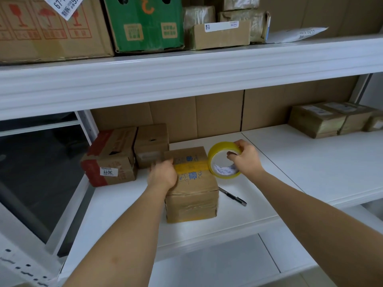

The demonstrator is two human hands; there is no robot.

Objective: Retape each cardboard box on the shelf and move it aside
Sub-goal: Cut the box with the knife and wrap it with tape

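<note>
Small brown cardboard box: matt corrugated board, creased, overlaid with glossy clear film; one strip of yellowish translucent tape across its top. Yellow translucent plastic tape roll: glossy, smooth, white paper core. White shelf board: smooth, painted, slight sheen. Slim black utility knife: dark plastic body, matt. Green printed cardboard carton: matt, scuffed at edges.
</note>
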